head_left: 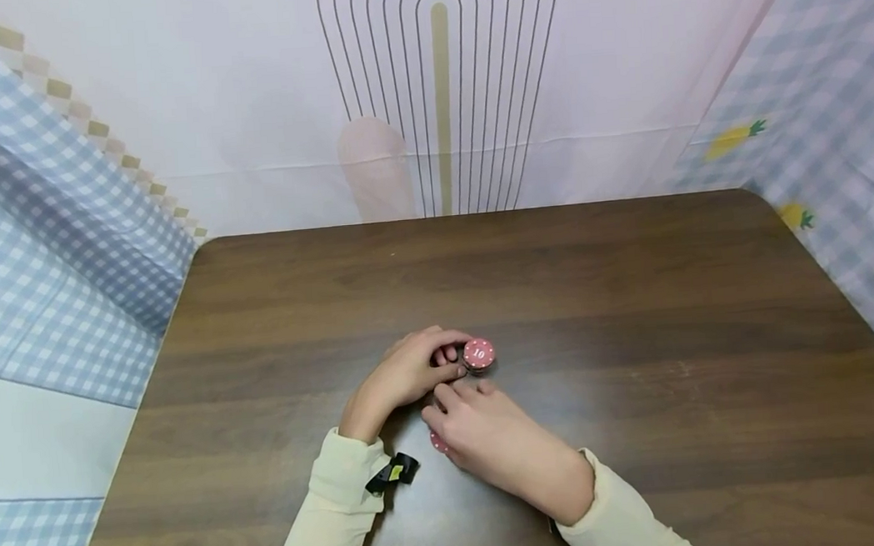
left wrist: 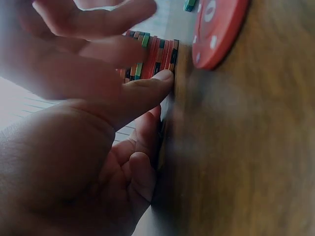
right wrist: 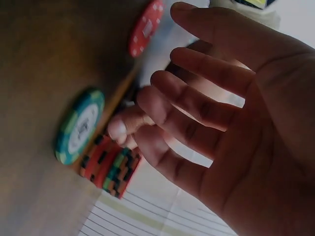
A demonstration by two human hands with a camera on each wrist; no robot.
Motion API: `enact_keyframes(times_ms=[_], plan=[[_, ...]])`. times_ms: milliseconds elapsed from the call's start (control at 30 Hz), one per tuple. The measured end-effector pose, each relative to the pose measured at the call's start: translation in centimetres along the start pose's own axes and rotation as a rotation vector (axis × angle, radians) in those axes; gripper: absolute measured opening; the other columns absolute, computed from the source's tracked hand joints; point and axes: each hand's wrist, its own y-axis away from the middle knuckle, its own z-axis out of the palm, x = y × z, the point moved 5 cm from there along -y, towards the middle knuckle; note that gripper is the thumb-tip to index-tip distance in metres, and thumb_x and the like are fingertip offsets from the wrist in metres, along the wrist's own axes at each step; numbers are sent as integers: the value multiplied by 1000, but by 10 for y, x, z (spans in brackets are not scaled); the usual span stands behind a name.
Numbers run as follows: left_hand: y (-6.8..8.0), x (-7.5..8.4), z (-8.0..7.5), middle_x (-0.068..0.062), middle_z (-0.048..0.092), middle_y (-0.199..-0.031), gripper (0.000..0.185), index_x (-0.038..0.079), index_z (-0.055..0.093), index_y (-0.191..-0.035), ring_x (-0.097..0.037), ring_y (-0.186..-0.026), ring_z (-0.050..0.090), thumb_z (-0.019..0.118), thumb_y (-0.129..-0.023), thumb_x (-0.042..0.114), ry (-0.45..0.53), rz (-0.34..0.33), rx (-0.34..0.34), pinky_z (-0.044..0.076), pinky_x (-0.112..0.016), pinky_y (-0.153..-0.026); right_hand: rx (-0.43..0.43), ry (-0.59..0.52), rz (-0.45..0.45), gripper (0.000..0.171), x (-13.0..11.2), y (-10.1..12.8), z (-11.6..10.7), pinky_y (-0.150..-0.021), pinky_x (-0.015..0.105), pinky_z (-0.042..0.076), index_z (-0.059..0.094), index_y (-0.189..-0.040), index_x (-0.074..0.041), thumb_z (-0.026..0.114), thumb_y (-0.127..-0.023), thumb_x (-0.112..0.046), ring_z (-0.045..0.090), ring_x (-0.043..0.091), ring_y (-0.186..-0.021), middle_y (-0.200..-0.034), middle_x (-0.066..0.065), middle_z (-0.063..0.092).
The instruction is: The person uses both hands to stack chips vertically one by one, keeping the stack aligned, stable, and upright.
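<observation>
A short stack of poker chips [head_left: 479, 356] stands on the table, a red chip marked 10 on top. In the left wrist view, the stack [left wrist: 152, 56] shows red, orange, black and green edges. My left hand [head_left: 416, 364] holds the stack from its left side, thumb low against it and index finger reaching to its far side. Just in front, my right hand [head_left: 496, 441] hovers low with loosely extended fingers and nothing in its palm. A loose red chip [right wrist: 146, 28] and a green chip [right wrist: 79, 128] lie under it; the green one is hidden in the head view.
The brown wooden table [head_left: 672, 309] reaches back to a white patterned cloth [head_left: 247, 109]. Checked blue cloth [head_left: 52, 246] hangs at the left, and more [head_left: 848, 114] at the right. A black wrist strap [head_left: 392, 472] sits on the left sleeve.
</observation>
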Motion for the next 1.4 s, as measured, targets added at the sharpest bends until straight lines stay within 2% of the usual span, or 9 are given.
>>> enact_keyframes(times_ms=[133,267,600,833,1067,1233,1400], plan=[[0,0,-1,9,60,-93,39,26,70,-138,-9,-83,55,76,-99,23,7,7,3,44,-34,-79,-53,44,-12,20,-5,-1,5,-68,37,47,70,-94,-21,85,-85,-30,65,17,-85,-95,-2,65],[1,0,-1,9,60,-93,40,27,70,-138,-9,-83,55,77,-98,23,7,5,9,43,-34,-79,-114,46,-11,20,-6,-1,10,-70,38,49,71,-96,-22,84,-87,-32,65,18,-85,-96,-2,66],[0,-1,2,10,60,-92,40,26,70,-137,-8,-82,55,77,-98,22,19,2,3,44,-34,-78,-103,57,-10,19,-7,1,13,-73,40,49,69,-97,-21,82,-88,-31,63,18,-84,-95,-1,65],[0,-2,2,10,60,-93,39,26,70,-138,-9,-82,55,76,-99,22,20,4,-4,44,-34,-79,-120,93,-55,25,-9,1,17,-75,40,52,67,-99,-20,82,-81,-30,63,23,-84,-98,3,65],[-1,-2,3,10,59,-93,38,25,70,-137,-8,-81,55,76,-99,22,20,19,-2,44,-32,-78,-132,55,-74,26,-11,0,17,-74,41,53,66,-99,-18,81,-79,-27,62,24,-81,-97,4,63],[-1,-2,3,10,59,-92,38,25,70,-137,-7,-81,55,76,-99,22,21,23,-2,44,-32,-78,-127,37,-72,26,-11,1,12,-71,36,54,66,-98,-18,82,-78,-23,60,21,-78,-96,3,61],[-1,-2,4,10,59,-92,38,25,71,-136,-8,-81,54,77,-98,22,21,13,-4,44,-32,-78,-141,-49,-43,27,-10,1,4,-64,31,51,64,-97,-16,82,-77,-15,60,19,-79,-96,4,59]])
